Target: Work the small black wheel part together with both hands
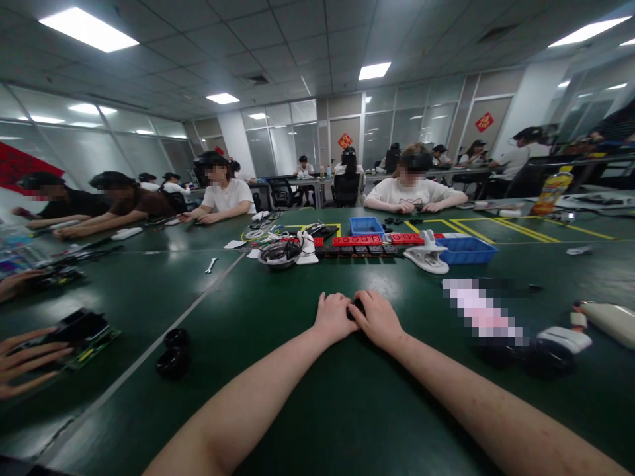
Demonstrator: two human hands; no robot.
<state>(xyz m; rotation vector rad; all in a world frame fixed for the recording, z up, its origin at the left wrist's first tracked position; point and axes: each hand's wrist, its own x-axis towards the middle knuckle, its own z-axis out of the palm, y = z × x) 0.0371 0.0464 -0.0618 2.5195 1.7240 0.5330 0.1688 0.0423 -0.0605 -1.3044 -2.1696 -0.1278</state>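
On the green table (278, 370), my left hand (335, 316) and my right hand (380, 318) meet in front of me. Between them is a small black object (356, 307), mostly covered by fingers, so its kind does not show. The fingers of both hands are curled around it, thumbs close together. Two round black pieces (173, 357) lie to the left of my left arm. Beyond my hands runs a row of red and black power-strip-like parts (362, 246).
A bowl of cables (276, 258), a white clamp (427, 254) and blue bins (466, 250) stand ahead. A wrench (211, 266) lies left of centre. At far left, another person's hand (30, 363) touches a circuit board (94, 347). A drink bottle (553, 190) stands at back right.
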